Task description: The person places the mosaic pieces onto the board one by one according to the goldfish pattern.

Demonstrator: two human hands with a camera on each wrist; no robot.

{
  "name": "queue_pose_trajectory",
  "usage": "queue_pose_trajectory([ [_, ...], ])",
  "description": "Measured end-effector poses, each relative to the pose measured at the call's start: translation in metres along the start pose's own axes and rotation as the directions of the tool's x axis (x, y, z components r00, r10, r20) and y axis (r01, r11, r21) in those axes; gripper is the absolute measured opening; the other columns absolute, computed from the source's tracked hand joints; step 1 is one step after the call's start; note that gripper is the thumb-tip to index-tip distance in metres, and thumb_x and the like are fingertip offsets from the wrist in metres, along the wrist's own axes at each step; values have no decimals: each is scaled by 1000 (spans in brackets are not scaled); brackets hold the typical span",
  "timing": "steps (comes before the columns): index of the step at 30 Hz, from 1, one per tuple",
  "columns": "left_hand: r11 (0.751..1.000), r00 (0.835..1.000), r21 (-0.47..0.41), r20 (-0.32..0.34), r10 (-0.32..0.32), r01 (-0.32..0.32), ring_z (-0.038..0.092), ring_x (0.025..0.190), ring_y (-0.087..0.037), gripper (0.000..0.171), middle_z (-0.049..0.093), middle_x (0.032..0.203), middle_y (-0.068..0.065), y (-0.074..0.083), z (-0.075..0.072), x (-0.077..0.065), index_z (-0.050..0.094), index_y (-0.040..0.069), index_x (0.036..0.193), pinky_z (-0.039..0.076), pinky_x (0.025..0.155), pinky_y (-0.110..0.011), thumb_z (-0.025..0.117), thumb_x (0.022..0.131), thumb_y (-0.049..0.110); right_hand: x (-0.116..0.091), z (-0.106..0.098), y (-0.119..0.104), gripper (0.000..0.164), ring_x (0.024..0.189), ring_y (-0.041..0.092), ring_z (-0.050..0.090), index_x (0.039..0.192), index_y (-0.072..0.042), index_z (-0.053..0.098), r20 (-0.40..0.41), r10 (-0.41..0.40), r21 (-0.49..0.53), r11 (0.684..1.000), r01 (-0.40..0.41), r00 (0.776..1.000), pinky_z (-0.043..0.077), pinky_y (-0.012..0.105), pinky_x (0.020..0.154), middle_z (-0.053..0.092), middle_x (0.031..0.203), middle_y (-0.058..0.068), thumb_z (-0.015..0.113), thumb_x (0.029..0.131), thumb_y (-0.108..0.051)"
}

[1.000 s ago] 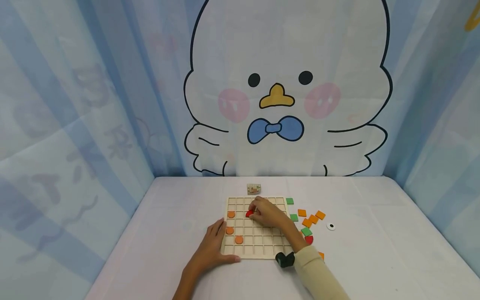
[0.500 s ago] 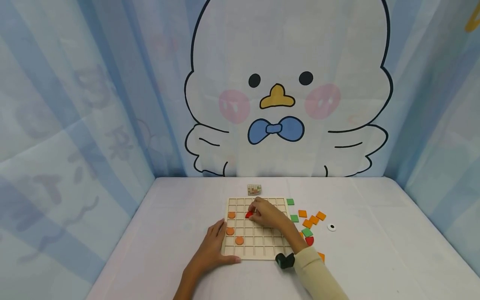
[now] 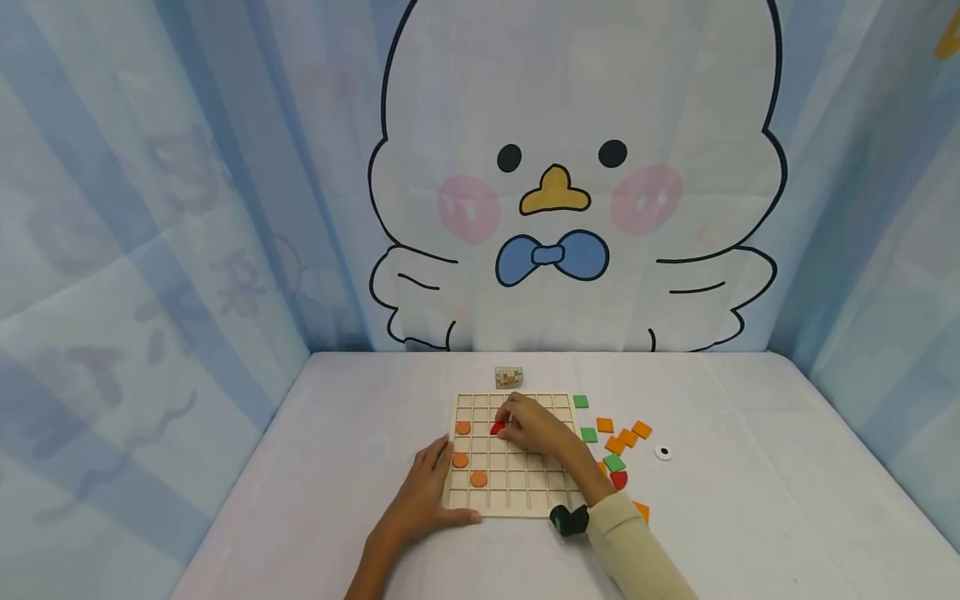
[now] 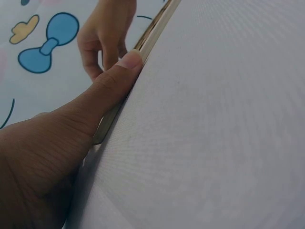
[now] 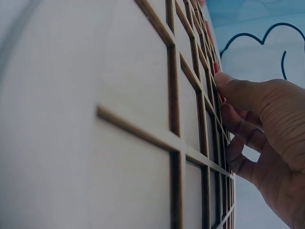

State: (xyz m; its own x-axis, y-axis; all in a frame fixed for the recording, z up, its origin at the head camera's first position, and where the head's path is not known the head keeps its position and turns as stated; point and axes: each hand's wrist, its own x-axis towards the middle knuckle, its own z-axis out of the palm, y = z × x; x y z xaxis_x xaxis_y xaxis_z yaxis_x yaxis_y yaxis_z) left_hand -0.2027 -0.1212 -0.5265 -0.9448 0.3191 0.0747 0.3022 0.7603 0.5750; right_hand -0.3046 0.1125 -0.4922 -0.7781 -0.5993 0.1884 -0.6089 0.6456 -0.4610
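A pale wooden grid board (image 3: 518, 481) lies on the table. My left hand (image 3: 422, 498) rests at its near left corner, fingers along the left side and thumb along the front edge. In the left wrist view that thumb (image 4: 112, 86) presses against the board's rim. Over the upper middle cells, my right hand (image 3: 534, 426) pinches a small red piece (image 3: 497, 428) between thumb and fingertips, right at the grid. The fingers partly cover the piece. Orange discs sit in cells on the left: one upper disc (image 3: 462, 427) and two lower discs (image 3: 460, 460).
Right of the board lie several orange squares (image 3: 627, 437), green squares (image 3: 614, 462), a red rounded piece (image 3: 618, 480) and a white disc with a black dot (image 3: 663, 452). A small patterned item (image 3: 508, 377) lies behind the board. A dark object (image 3: 569, 520) is by the right wrist.
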Motion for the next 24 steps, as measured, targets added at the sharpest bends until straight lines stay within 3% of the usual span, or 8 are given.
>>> queue_pose_trajectory([
  [24,1000,1000,-1,-1,-3,3,24,146,-33,125,21,161,-14,0,0,0,23,7,155,33,114,-53,74,63,75,1,-1,-1,18,81,12,52,103,-4,66,10,1,-8,1000,0,1000,49,27,72,60,101,7,71,89,-14],
])
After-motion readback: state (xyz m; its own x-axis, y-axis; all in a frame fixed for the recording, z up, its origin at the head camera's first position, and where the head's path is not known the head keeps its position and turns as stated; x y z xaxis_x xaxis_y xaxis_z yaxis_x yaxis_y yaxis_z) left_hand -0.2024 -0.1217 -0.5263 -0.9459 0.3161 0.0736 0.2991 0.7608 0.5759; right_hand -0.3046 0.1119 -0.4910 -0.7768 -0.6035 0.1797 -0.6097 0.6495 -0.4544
